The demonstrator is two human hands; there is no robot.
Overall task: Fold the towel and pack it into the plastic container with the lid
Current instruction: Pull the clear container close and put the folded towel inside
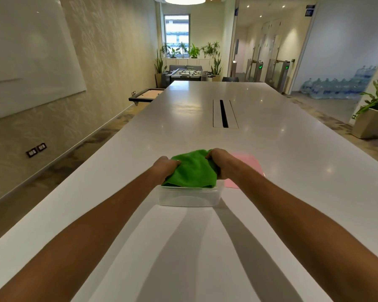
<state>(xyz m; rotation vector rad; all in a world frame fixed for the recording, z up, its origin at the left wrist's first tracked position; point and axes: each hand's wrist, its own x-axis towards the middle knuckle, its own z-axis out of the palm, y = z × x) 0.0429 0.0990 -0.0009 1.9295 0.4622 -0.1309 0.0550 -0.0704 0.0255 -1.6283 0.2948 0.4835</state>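
Head view: left hand (165, 167) and right hand (222, 163) both clench a bunched green towel (193, 171) over the open clear container (189, 198), apparently packing it in; next, pressing it down, then fitting the pink lid (249, 166) lying alongside.

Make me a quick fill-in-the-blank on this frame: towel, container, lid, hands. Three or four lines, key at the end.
1. The towel held by both hands is ____ in colour.
2. The left hand and right hand hold the towel right above the clear ____.
3. The flat lid on the table beside the right hand is ____ in colour.
4. The container has no ____ on it yet.

Missing words: green; container; pink; lid
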